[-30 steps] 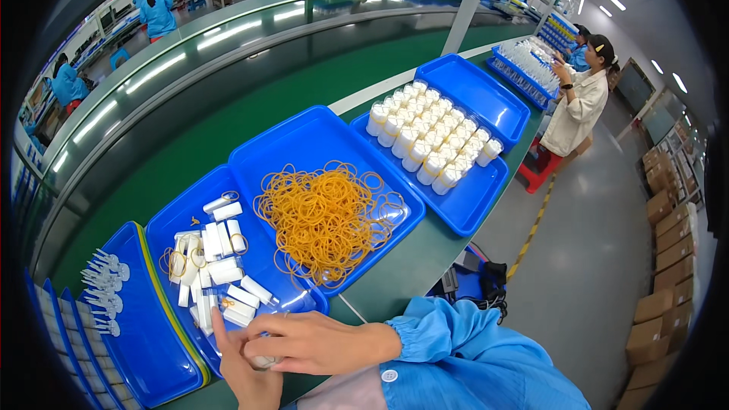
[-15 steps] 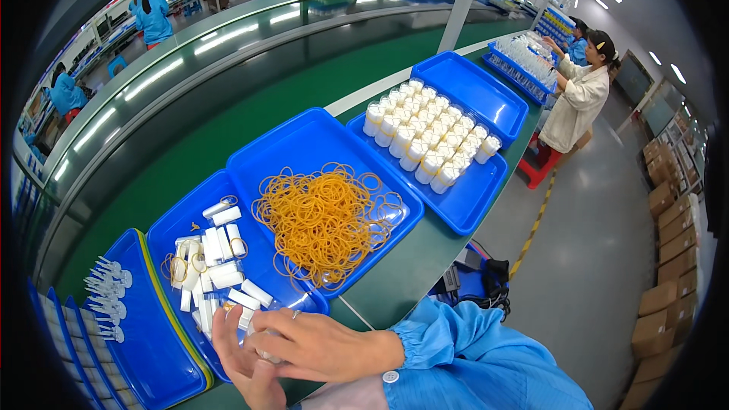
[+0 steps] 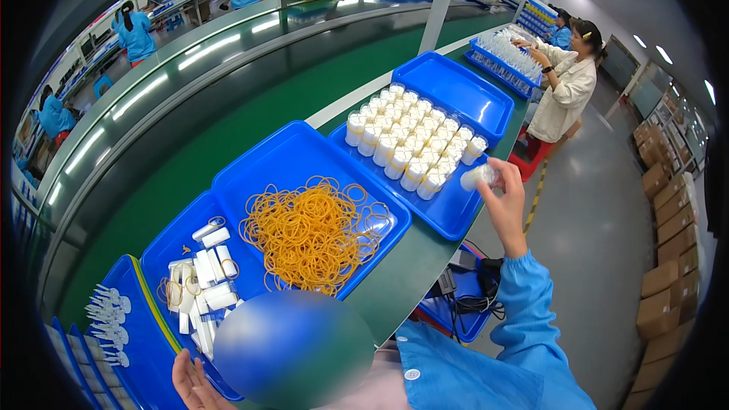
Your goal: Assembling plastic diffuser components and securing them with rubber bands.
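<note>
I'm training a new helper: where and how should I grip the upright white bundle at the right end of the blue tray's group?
Probably pinch the upright white bundle by opposite upper sides, coming from above on the right: its rounded wall stands clear there, while other bundles crowd its left.

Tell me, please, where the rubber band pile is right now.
In the head view, the rubber band pile lies just left of centre in a blue tray, between the loose white pieces and the upright white cylinders.

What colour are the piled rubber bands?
The rubber bands are yellowish orange, seen best in the head view.
</note>
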A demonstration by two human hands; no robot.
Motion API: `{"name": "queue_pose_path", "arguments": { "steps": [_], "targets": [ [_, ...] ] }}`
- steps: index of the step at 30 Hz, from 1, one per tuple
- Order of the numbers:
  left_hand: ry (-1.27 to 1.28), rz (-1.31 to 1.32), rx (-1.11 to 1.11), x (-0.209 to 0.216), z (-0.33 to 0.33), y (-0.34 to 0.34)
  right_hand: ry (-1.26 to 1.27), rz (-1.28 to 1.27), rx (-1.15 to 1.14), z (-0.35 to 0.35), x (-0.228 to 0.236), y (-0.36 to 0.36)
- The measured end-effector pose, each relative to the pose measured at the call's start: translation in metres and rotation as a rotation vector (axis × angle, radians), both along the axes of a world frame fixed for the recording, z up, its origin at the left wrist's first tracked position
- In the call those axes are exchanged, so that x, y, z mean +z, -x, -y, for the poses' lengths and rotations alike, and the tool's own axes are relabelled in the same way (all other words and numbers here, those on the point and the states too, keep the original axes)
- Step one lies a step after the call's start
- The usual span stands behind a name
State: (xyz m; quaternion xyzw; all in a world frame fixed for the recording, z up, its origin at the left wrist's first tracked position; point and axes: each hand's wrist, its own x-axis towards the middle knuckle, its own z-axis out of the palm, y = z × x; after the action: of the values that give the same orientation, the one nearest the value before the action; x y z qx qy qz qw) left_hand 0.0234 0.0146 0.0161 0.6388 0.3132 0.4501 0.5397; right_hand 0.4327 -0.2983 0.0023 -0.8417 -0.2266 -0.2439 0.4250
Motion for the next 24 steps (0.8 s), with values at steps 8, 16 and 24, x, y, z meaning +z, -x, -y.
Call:
{"name": "queue_pose_path", "arguments": {
  "steps": [8, 16, 24],
  "targets": [
    [0.024, 0.080, 0.080, 0.001, -0.003, 0.005, 0.093, 0.091, -0.169, -0.003, -0.035, -0.060],
    [-0.003, 0.028, 0.042, -0.002, -0.005, 0.005, 0.078, 0.156, -0.143, -0.011, -0.041, -0.070],
    [0.001, 0.020, 0.058, -0.002, -0.004, 0.004, -0.004, 0.082, -0.127, 0.001, -0.051, -0.075]
  ]
}}
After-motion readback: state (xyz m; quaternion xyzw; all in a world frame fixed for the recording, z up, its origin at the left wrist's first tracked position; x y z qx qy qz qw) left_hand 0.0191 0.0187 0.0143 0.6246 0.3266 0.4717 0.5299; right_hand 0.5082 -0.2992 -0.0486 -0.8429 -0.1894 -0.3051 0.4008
